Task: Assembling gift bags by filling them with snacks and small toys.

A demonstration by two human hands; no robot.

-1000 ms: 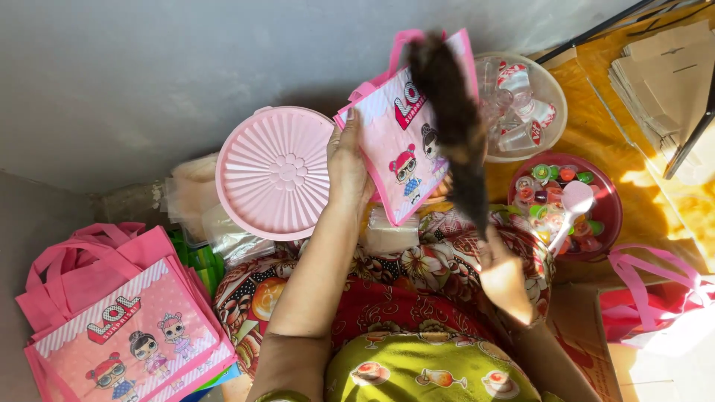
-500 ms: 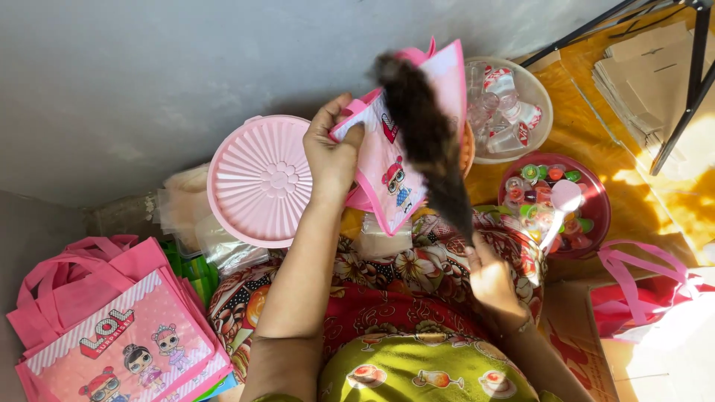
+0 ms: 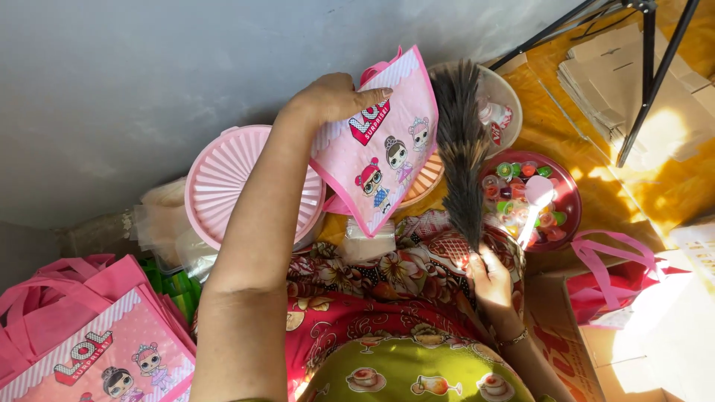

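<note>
1. Nearest me, the right hand sits low over the lap, fingers curled shut around the base of a dark duster, which stands up and fans out toward the bowls. The wrist is bent slightly back, forearm coming in from bottom right.
2. The left arm runs up the middle of the view, elbow low, wrist high. The left hand is closed on the top edge of a pink bag, thumb across the front, fingers hidden behind. The bag hangs tilted in the air above the lap, in front of the pink lid and just beside the duster.
3. My first worry: the grip is on one edge only, so the bag could swing or slip down onto the clear packet on the lap.
4. The bristles are close to touching the bag's right edge. A wide stroke could push the bag out of the fingers.
5. Further out, the duster tip hangs over the red bowl of wrapped sweets and the clear bowl behind it. A careless sweep could drop dust into them or flick sweets out.
6. At bottom left, more pink bags are stacked, well apart from both hands.
</note>
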